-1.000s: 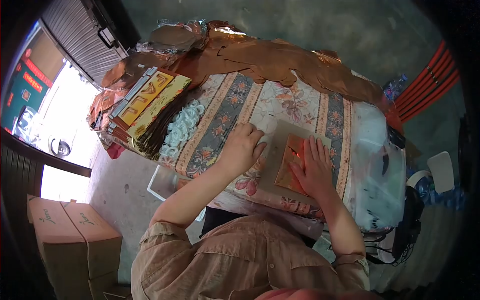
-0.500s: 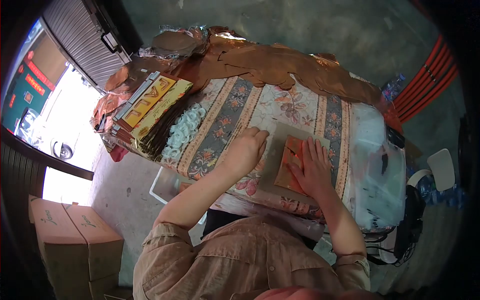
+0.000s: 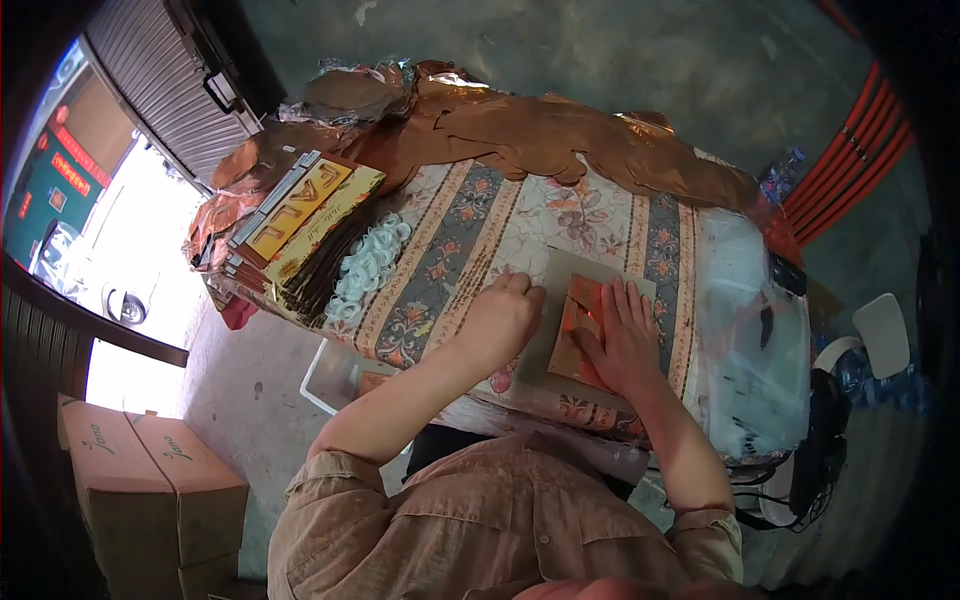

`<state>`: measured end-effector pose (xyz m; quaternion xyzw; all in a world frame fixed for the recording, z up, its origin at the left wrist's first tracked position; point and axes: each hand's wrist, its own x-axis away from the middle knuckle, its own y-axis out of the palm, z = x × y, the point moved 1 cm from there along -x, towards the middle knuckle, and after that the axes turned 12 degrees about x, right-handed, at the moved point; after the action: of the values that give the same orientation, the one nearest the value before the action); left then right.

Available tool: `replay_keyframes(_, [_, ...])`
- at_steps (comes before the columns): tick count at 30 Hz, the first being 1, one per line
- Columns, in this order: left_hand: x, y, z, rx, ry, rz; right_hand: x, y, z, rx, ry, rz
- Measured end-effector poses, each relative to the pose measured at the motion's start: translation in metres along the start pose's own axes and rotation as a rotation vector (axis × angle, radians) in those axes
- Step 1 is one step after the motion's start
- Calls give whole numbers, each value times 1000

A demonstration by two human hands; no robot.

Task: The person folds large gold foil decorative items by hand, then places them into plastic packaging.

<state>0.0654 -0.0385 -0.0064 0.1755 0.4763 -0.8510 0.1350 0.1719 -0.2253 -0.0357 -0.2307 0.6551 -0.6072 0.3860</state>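
My right hand [image 3: 627, 345] lies flat with its fingers out on a folded copper-coloured foil sheet [image 3: 572, 350], covering its right part. Beneath the foil is a grey-beige board [image 3: 535, 372] on the flowered tablecloth [image 3: 440, 262]. Just left of the board, my left hand [image 3: 503, 318] is closed, its fingers curled in a pinch over the cloth. Whatever it may hold is hidden. Farther left sit a heap of white ring-shaped coils [image 3: 370, 262] and a stack of printed packs [image 3: 305, 215] with "FALL" on the top one.
Flat brown foil shapes [image 3: 560, 130] spread along the table's far edge. Clear plastic bags [image 3: 750, 340] cover the right end. Cardboard boxes [image 3: 150, 450] stand on the floor at lower left, and a white bin [image 3: 330, 378] is below the near edge. Red tubes [image 3: 855, 150] rise at right.
My left hand has shifted slightly down and toward me beside the board. My right hand stays flat on the foil.
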Motion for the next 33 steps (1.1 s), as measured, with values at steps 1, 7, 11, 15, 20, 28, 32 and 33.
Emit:
replay_keyframes(1, [1,-1,2,4,-27,-13,1,-1,0,1,6,-17])
replay_keyframes(7, [15,-7,6,29,-182,-99,0,-1,1,9,16,-54])
replay_keyframes(11, [17,-9,11,98,-225,-114,-1,-2,-1,15,23,-64])
replay_keyframes(15, [13,-9,20,149,-231,-130,0,-6,-2,1,33,-85])
replay_keyframes(20, [6,8,32,49,-262,-167,-2,-8,-2,0,37,-111])
replay_keyframes(28, [3,25,31,-9,-203,-106,-1,-10,-2,-10,29,-117])
replay_keyframes(32, [-6,23,25,-172,-264,-221,-1,-8,-2,-12,16,-99])
replay_keyframes(33, [-8,22,24,-169,-265,-223,-1,-8,-1,-11,17,-103])
